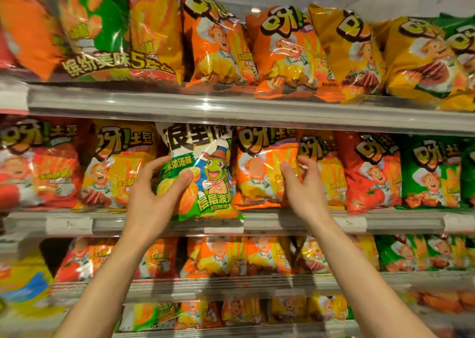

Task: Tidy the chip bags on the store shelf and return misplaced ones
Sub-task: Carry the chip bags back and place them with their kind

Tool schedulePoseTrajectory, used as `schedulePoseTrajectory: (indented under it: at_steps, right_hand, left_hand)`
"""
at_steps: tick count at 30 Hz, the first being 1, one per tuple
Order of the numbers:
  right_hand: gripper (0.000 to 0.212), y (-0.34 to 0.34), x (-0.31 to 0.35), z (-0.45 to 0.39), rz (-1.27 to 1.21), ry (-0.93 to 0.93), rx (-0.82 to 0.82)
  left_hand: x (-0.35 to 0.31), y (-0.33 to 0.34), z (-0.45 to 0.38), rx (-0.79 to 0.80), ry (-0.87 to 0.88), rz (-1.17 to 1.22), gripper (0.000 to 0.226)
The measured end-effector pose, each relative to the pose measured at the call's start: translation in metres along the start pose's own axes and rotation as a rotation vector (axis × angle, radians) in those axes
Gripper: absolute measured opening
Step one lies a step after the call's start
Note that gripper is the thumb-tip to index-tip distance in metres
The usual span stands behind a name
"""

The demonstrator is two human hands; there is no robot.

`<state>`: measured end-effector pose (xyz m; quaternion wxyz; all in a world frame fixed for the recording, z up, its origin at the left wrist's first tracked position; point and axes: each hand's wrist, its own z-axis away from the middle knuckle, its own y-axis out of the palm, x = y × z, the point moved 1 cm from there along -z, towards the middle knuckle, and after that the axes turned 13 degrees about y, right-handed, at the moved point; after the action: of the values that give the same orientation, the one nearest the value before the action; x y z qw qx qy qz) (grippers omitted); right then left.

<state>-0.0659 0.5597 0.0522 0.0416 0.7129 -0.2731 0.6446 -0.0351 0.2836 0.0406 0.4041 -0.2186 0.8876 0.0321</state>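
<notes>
Head view: the left hand (156, 191) grasps a glossy white-and-green foil chip bag with a cartoon frog (203, 173), its fingers (180, 181) clamped on the bag's left edge; it stands on the middle shelf (295, 222) among orange bags, apparently misplaced. The right hand (303, 183) pinches the neighbouring orange foil chip bag (262, 168), probably steadying it. The frog bag's top is tucked under the shelf above; far-left bags blur.

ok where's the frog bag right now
The frog bag stands on the middle shelf, left of centre, between a yellow bag and an orange bag, with the left hand gripping it.
</notes>
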Motion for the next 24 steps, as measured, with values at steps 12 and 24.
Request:
schedulePoseTrajectory:
  at_steps: [12, 24]
  right_hand:
    - [0.064, 0.019, -0.009, 0.005, 0.352, -0.202, -0.015]
    - [0.063, 0.001, 0.0, -0.003, 0.283, -0.175, 0.067]
  left_hand:
    - [0.016, -0.007, 0.008, 0.044, -0.018, 0.015, 0.063]
    - [0.013, 0.004, 0.014, 0.078, -0.045, 0.051, 0.064]
